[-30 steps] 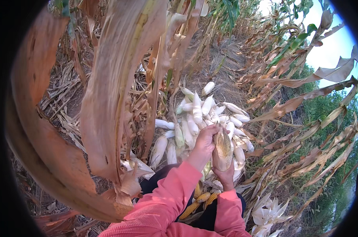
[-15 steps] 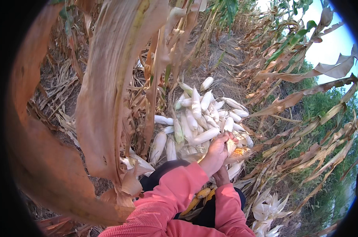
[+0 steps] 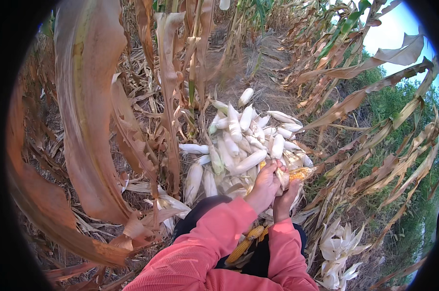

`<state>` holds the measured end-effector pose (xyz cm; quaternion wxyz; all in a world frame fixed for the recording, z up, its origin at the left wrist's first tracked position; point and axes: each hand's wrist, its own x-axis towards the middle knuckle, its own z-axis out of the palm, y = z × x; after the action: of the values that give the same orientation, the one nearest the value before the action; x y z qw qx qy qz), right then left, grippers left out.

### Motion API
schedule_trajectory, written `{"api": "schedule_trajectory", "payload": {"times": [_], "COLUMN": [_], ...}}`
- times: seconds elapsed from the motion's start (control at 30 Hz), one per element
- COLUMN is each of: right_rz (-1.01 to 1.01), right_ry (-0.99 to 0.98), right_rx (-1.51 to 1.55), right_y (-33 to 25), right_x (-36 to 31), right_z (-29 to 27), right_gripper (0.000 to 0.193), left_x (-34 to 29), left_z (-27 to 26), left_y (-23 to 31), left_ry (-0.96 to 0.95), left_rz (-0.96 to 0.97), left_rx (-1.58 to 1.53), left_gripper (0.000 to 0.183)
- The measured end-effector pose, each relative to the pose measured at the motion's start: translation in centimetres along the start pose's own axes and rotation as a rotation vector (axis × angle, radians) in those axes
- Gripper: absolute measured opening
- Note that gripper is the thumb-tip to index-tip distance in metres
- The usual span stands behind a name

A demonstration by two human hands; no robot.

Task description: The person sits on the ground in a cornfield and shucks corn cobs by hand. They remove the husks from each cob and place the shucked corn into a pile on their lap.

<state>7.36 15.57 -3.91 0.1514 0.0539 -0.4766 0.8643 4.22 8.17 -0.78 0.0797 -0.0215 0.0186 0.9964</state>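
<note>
A partly husked ear of corn (image 3: pixel 302 173) with yellow kernels showing lies across both hands, just in front of my knees. My left hand (image 3: pixel 265 185) is closed, its fingertips pinching pale husk (image 3: pixel 283 177) at the ear's side. Below the ear, my right hand (image 3: pixel 286 198) wraps round it with the thumb up near the kernels. Another patch of yellow shows by my left fingertips, and I cannot tell whether it belongs to the same ear. Just beyond my hands lies a heap of corn ears in white husks (image 3: pixel 248 162).
Between my legs rest bare yellow ears (image 3: pixel 239 251). Torn-off pale husks (image 3: pixel 338 247) lie at the lower right. Tall dry corn leaves (image 3: pixel 86 106) hang close on the left, and dry stalks (image 3: pixel 374 174) lean in from the right.
My right hand has come out from behind the left one and now grips the ear from the right. More yellow kernels show. The view has shifted slightly.
</note>
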Motion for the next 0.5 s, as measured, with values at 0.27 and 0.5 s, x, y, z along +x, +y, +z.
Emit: {"api": "schedule_trajectory", "payload": {"times": [0.27,0.5], "right_rz": [-0.014,0.304], "right_ry": [0.017,0.247], "right_rx": [-0.095,-0.018], "right_y": [-1.0,-3.2], "right_x": [0.5,3.9], "right_z": [0.7,-0.7], "right_gripper": [0.042,0.057], "left_x": [-0.4,-1.4], "left_z": [-0.1,0.1], "left_y": [0.4,0.1], "left_ry": [-0.003,-0.063], "left_rz": [-0.051,-0.188], "left_rx": [-0.004,0.090], "left_gripper": [0.003,0.006]}}
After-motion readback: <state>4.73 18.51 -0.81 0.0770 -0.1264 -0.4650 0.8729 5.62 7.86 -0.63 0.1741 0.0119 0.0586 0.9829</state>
